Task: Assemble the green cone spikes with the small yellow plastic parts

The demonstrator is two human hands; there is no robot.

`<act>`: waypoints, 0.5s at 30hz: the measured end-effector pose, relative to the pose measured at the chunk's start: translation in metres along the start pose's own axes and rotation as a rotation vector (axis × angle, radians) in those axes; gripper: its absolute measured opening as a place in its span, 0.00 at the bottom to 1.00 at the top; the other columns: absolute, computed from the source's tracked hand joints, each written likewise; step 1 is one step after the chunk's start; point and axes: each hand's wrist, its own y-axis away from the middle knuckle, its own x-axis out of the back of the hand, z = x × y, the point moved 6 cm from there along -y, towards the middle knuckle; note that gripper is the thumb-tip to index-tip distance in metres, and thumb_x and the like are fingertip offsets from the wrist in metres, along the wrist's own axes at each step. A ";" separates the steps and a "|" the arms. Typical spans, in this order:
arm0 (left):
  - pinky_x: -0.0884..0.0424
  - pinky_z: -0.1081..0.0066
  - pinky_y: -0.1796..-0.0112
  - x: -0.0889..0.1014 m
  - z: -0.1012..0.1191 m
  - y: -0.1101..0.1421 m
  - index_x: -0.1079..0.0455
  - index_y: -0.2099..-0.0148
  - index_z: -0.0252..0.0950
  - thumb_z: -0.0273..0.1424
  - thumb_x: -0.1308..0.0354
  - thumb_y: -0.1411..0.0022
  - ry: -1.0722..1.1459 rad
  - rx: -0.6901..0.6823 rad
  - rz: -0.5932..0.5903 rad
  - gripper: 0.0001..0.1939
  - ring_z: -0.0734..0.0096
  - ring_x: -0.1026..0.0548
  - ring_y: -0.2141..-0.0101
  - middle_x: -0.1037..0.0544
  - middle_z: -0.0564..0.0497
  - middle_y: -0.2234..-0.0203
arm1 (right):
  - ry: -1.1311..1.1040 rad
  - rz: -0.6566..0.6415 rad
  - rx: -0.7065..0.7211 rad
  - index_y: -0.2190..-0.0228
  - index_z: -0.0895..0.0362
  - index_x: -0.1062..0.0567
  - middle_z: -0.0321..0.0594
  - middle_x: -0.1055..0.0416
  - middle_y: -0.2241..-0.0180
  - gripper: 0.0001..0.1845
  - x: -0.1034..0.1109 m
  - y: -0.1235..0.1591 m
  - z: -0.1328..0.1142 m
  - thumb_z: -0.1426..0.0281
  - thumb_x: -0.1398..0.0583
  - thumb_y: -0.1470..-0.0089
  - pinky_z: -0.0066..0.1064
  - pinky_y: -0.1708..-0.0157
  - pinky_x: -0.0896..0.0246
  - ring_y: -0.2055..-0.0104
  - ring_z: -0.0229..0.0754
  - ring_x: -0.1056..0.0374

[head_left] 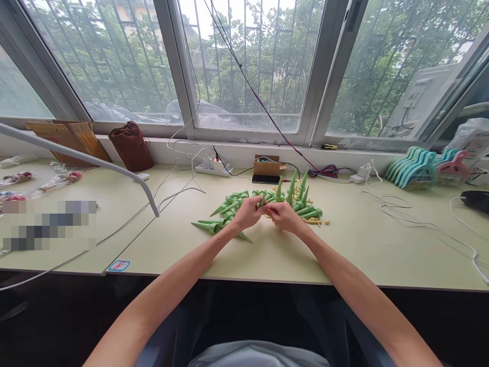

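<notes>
My left hand [247, 215] is closed around a green plastic plant-watering spike [262, 201], whose upper part shows above the fingers. Against it, my right hand [286, 216] pinches with thumb and forefinger; what lies between them is too small to make out. Loose green spikes [209, 227] lie to the left of my hands and behind them. A few others [293, 184] stand point-up at the back right. Small yellow plastic pieces [313, 221] are scattered beside and under the spikes to the right.
A phone [266, 179] leans by a small cardboard box [267, 165] behind the pile. A power strip [214, 167] and white cables are at the back. Teal hangers [412, 168] stand far right. A grey curved tube [95, 162] crosses the left side. A brown pouch [130, 147] sits below the window.
</notes>
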 end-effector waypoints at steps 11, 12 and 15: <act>0.41 0.76 0.76 -0.001 -0.001 0.000 0.30 0.68 0.34 0.34 0.47 0.40 -0.008 0.005 -0.009 0.09 0.78 0.40 0.79 0.30 0.55 0.79 | 0.036 0.002 0.002 0.81 0.57 0.35 0.34 0.36 0.82 0.20 0.001 0.001 -0.004 0.63 0.47 0.40 0.27 0.75 0.52 0.78 0.34 0.44; 0.41 0.75 0.75 -0.001 -0.001 0.000 0.30 0.68 0.34 0.33 0.47 0.40 -0.009 0.004 -0.009 0.09 0.77 0.40 0.79 0.30 0.55 0.79 | 0.039 0.003 0.002 0.81 0.57 0.35 0.34 0.35 0.82 0.20 0.001 0.000 -0.004 0.62 0.47 0.40 0.27 0.75 0.52 0.78 0.34 0.44; 0.41 0.75 0.75 -0.001 -0.001 0.000 0.30 0.69 0.34 0.34 0.47 0.40 -0.008 0.007 -0.009 0.09 0.77 0.39 0.79 0.31 0.55 0.80 | 0.046 0.012 -0.001 0.81 0.57 0.34 0.34 0.36 0.82 0.18 0.001 0.000 -0.003 0.62 0.45 0.42 0.27 0.76 0.52 0.78 0.35 0.44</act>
